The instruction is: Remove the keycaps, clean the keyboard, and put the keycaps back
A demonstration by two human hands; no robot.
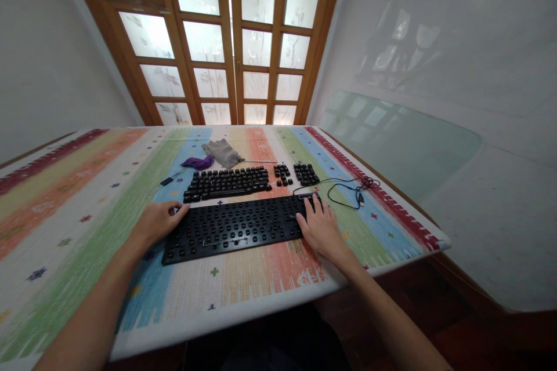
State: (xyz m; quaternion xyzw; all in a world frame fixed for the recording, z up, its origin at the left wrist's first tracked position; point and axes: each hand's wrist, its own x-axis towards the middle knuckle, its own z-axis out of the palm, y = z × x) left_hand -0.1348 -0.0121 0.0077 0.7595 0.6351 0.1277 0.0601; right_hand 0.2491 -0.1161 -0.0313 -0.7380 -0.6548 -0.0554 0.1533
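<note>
A black keyboard frame (237,227) with its keycaps off lies on the striped cloth in front of me. My left hand (159,221) rests at its left end, fingers loosely curled against the edge. My right hand (319,226) lies flat on its right end with fingers stretched out. Behind the frame, the removed keycaps (227,181) are laid out in keyboard order, with two smaller groups of keycaps (300,174) to the right.
A black cable (350,188) coils right of the keyboard. A grey cloth (223,152), a purple cloth (196,162) and a small black tool (166,181) lie behind. The table's right edge (391,185) is close; wooden glazed doors stand beyond.
</note>
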